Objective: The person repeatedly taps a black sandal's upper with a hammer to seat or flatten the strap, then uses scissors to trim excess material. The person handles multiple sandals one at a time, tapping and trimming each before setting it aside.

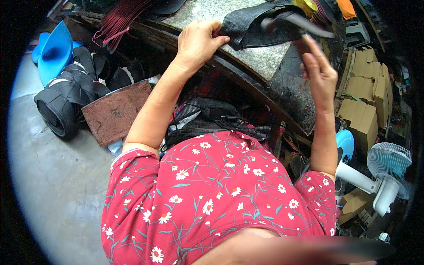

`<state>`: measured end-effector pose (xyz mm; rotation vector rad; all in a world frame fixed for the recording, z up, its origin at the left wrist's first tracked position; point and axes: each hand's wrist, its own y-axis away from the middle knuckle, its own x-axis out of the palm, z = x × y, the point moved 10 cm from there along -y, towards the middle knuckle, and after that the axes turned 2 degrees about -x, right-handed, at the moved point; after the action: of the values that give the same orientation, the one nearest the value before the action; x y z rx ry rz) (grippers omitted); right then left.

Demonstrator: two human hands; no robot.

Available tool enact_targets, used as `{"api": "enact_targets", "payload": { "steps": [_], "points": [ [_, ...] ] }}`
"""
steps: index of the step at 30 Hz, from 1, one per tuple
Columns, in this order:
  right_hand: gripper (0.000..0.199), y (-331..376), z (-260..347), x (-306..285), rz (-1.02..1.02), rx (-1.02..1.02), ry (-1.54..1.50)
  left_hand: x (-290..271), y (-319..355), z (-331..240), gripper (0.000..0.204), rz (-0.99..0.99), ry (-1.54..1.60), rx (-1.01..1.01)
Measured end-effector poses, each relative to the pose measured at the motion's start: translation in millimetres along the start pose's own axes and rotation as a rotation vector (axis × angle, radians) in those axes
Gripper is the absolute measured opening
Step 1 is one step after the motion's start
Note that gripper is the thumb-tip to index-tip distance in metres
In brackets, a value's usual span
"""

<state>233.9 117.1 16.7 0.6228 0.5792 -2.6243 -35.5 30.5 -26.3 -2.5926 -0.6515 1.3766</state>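
A black leather piece [251,26] lies folded over the pale stone slab [260,62] at the top of the view. With thumb and fingers closed, my left hand [201,42] pinches its left edge. To the right, my right hand [320,70] is raised at the slab's right side, its fingers closed round the handle of what looks like a hammer [304,25]. Motion smears the grey head of that tool, which is over the right part of the leather. Whether it touches the leather I cannot tell.
Bundled dark red strips [121,22] hang at upper left. Black curved pieces [57,108] and blue ones [55,55] lie beside a brown board [117,112]. Cardboard boxes [360,119] and a white fan [388,168] stand right. A yellow round container [307,6] sits behind the leather.
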Motion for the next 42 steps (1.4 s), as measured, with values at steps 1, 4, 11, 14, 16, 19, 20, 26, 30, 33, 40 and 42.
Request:
{"api": "enact_targets", "payload": {
  "steps": [1, 4, 11, 14, 16, 19, 20, 26, 30, 33, 40, 42],
  "points": [
    [0.033, 1.8, 13.5, -5.0, -0.104, -0.105, -0.185, 0.9, 0.9, 0.6, 0.033, -0.001, -0.011, -0.008],
    [0.037, 10.8, 40.5, 35.1, 0.113, -0.352, 0.368, 2.8, -1.3, 1.7, 0.031, -0.003, -0.013, -0.018],
    [0.039, 3.0, 5.3, 23.1, 0.075, -0.147, 0.118, 1.4, -3.1, 2.3, 0.030, -0.001, -0.005, -0.031],
    [0.040, 5.2, 17.3, 22.6, 0.055, -0.262, 0.098, 3.7, -2.2, 4.3, 0.031, 0.004, 0.009, -0.046],
    [0.040, 12.6, 33.1, 47.6, 0.215, -0.469, 0.557, 5.9, -3.2, 7.0, 0.032, 0.022, 0.002, -0.059],
    [0.037, 2.1, 31.7, 26.1, 0.096, -0.349, 0.577, 7.1, -5.1, 10.4, 0.035, 0.030, -0.008, -0.074],
    [0.036, 1.8, 37.1, 14.6, -0.037, -0.357, 0.547, 6.8, -5.1, 10.3, 0.036, 0.028, -0.005, -0.071],
    [0.039, 9.9, 20.6, 26.8, 0.155, -0.318, 0.567, 8.7, -3.8, 11.9, 0.038, 0.050, -0.020, -0.075],
    [0.037, 10.7, 26.0, 6.4, -0.052, -0.409, 0.599, 4.9, -2.6, 9.4, 0.041, 0.044, -0.018, -0.037],
    [0.037, 6.7, 21.2, -8.5, -0.102, -0.359, 0.281, 6.3, -3.0, 11.8, 0.041, 0.057, -0.008, -0.063],
    [0.035, 2.9, 24.0, -8.6, -0.032, -0.338, 0.499, 5.0, -2.0, 14.7, 0.038, 0.055, 0.030, -0.090],
    [0.034, 1.7, 19.1, -26.1, -0.166, -0.283, 0.245, 5.3, -0.9, 15.3, 0.039, 0.060, 0.040, -0.092]
  ]
}}
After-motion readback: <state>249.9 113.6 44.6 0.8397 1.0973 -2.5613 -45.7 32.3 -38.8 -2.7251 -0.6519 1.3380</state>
